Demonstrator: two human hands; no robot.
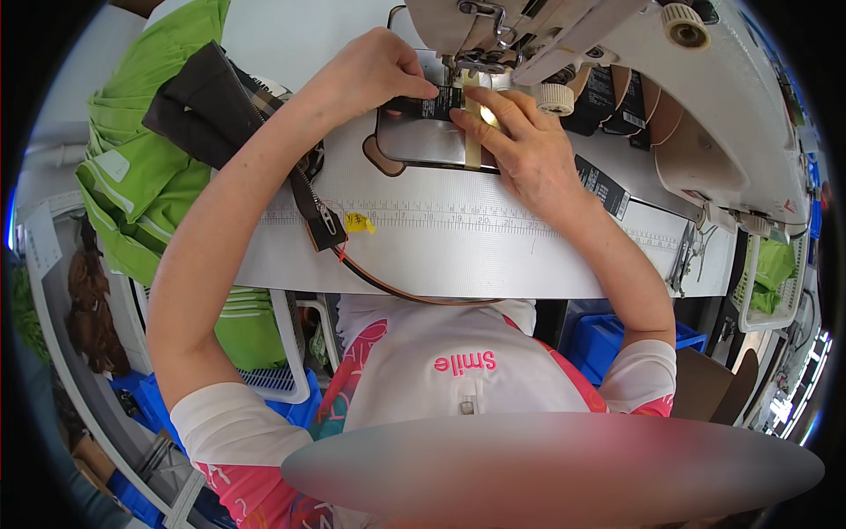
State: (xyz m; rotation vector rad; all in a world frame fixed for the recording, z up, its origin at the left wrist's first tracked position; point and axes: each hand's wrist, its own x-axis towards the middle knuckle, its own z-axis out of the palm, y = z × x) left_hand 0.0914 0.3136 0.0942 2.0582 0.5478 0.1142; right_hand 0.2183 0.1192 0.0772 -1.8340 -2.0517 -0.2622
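Observation:
Under the sewing machine's needle area lies a small black label with pale print, on the shiny metal plate. My left hand pinches the label's left part, its thumb and forefinger closed on it. From the other side my right hand grips the label's right end, thumb and forefinger bent close together near the presser foot. A yellowish tape strip runs down the plate beside the right fingertips. Dark brown fabric with a zipper lies beneath and beyond my left forearm.
Black printed labels lie right of my right wrist; more stand in stacks behind. Thread snips rest at the table's right. Green fabric is piled at left. A white basket hangs below. The machine arm overhangs the right.

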